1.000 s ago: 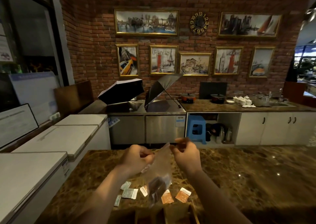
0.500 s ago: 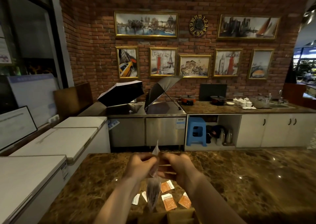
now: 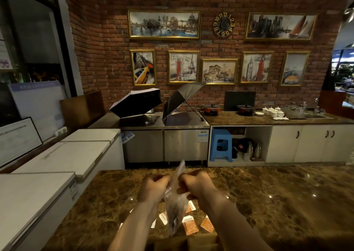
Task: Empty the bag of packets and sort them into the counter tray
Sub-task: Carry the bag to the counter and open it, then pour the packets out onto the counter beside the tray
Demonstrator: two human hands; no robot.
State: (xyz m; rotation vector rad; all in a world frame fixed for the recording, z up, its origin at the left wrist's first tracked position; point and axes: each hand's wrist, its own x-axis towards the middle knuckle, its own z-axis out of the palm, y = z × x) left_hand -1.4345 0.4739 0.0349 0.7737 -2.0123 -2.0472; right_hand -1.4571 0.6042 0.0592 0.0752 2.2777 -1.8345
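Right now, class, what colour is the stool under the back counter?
Blue. The stool shows in the head view, in the open space under the counter.

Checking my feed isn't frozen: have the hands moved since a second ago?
Yes. The left hand and right hand have closed together, pinching the top of the clear bag above the orange packets on the marble counter.

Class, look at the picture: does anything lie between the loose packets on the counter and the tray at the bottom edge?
Yes. The clear bag, held by the left hand and right hand, hangs over the orange packets. The tray is barely visible, so its compartments cannot be judged.
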